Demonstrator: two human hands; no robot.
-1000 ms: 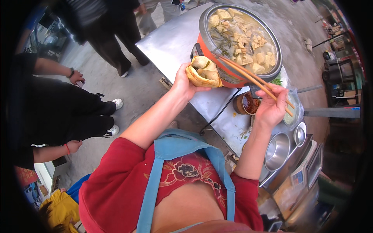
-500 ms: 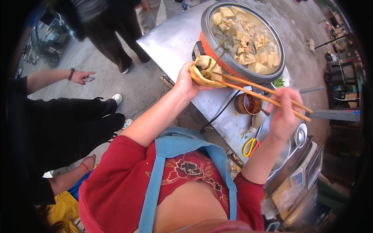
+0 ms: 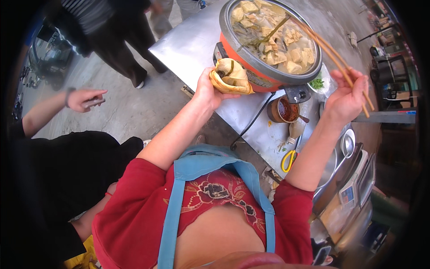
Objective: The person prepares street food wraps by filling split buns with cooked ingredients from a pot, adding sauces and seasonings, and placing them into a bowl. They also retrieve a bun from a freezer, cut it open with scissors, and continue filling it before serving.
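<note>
While the folded flatbread pocket [image 3: 230, 77] sits cupped in the left hand [image 3: 207, 89], fingers curled under & around it, held up just beside the near rim of the big pot, its open mouth faces up w/ some filling and a green strip showing inside. Right hand [image 3: 346, 99] is raised off to the side, pinching a pair of long chopsticks [image 3: 333, 58] between thumb & fingers; the tips reach over the pot towards the stew. Can't tell if anything is caught between the tips.

Looks like the filling step: pocket partly loaded, sticks going in for another piece. Next move, I'd judge, calls for a firm pinch on one soft chunk, a lift clear of the rim, then a short carry to the pocket mouth w/o dripping on the wrist; left hand needs to keep the pocket level.

Around that: orange-sided electric pot [image 3: 251, 67] full of pale tofu chunks in broth [image 3: 286, 42], standing on a steel table [image 3: 188, 45] w/ its cord trailing off the front edge. Just right of the pot, a small jar of red chilli sauce [image 3: 285, 110], a little dish of chopped greens [image 3: 319, 83], yellow-handled scissors [image 3: 288, 159] nearer the apron, steel bowls [image 3: 333, 161] further right. A customer's hand [image 3: 85, 98] waits well apart on the left, holding sth small.
</note>
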